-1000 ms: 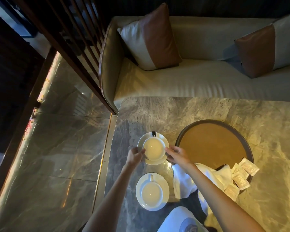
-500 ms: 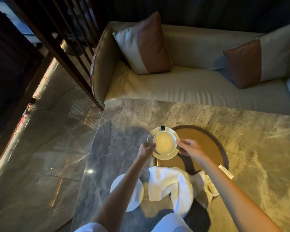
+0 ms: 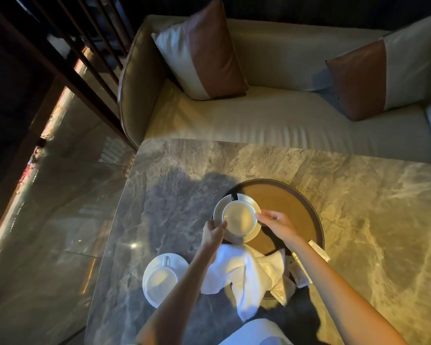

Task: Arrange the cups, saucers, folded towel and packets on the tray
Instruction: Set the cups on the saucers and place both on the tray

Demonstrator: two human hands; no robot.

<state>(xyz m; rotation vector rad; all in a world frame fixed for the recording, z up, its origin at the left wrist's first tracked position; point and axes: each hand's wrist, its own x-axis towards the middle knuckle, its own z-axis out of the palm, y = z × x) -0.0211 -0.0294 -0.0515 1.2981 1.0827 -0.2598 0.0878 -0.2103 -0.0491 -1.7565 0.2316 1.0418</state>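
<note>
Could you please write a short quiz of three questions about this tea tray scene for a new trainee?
1. True or false: the white towel lies neatly folded in the middle of the round tray.
2. Multiple choice: where is the second cup and saucer? A. on the tray. B. on the marble table, left of the towel. C. on the sofa.
3. Which hands hold the saucer with the cup over the tray's left edge?

Key:
1. False: it lies crumpled across the tray's near rim.
2. B.
3. Both: the left hand and the right hand, one on each side.
</note>
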